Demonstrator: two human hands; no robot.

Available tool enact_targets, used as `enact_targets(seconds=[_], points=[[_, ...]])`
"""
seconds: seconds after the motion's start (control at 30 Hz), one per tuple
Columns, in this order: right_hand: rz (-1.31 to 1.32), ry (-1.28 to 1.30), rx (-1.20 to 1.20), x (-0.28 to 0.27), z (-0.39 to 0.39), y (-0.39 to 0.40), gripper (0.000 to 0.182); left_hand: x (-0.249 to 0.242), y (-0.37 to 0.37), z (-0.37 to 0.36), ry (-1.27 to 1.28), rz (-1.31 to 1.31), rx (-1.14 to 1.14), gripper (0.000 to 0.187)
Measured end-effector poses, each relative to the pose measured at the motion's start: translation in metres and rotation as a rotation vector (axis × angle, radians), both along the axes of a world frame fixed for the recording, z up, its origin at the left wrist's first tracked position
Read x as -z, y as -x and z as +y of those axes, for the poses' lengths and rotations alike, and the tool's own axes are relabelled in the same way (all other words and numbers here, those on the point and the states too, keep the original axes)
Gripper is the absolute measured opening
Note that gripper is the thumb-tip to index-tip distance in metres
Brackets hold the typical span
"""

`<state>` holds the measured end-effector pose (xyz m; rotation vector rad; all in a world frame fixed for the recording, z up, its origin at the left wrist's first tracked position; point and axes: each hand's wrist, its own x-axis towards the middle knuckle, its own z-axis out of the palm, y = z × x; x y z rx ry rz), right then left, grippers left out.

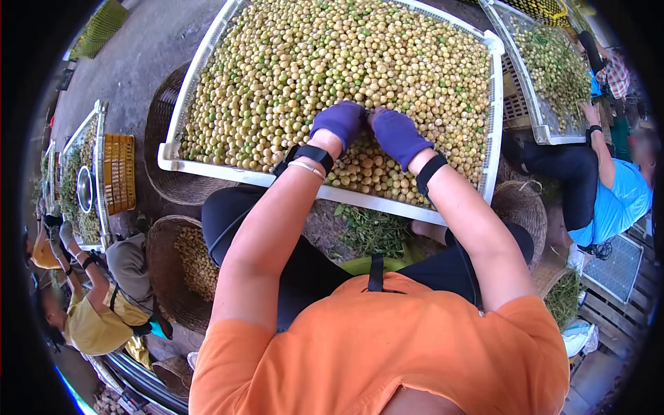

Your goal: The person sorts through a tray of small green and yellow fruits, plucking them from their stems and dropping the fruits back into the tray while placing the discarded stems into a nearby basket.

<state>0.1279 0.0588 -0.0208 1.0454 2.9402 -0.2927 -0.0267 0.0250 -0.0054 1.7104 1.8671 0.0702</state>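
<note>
A large white tray (228, 171) full of small round yellow-brown fruits (290, 76), some of them green, lies in front of me. Both my hands wear purple gloves and reach over its near half. My left hand (339, 124) and my right hand (399, 138) nearly meet among the fruits, left of the tray's near right corner. Their fingers point away from me and are dark and largely hidden, so what they hold, if anything, cannot be made out. Browner fruits lie just below my hands, near the tray's front edge.
A basket of fruits (197, 263) stands at my left, with a person in yellow (100, 321) beyond it. An orange crate (120, 173) supports another tray. At right sit a person in blue (619, 200), a fruit tray (553, 76) and a wicker basket (522, 214). Green stems (373, 232) lie below my tray.
</note>
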Motion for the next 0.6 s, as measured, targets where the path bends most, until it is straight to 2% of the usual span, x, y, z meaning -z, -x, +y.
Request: enact_targets(seconds=[0.07,0.23,0.43,0.57,0.6], points=[[0.006,0.042,0.042,-0.009,-0.002,0.000,0.016,0.007,-0.004,0.004,-0.006,0.039,0.032,0.023],[0.108,0.089,0.129,0.007,-0.004,-0.001,0.018,0.009,-0.011,0.003,-0.024,0.150,0.016,0.023],[0.254,0.150,0.127,0.017,0.002,-0.011,0.015,0.008,-0.014,0.004,0.026,0.126,-0.096,0.025],[0.380,0.222,0.183,0.018,0.004,-0.019,0.018,0.011,-0.016,-0.001,-0.044,0.205,0.041,0.026],[0.582,0.325,0.290,0.004,-0.002,-0.019,0.021,0.005,-0.017,-0.001,-0.025,0.200,0.042,0.026]])
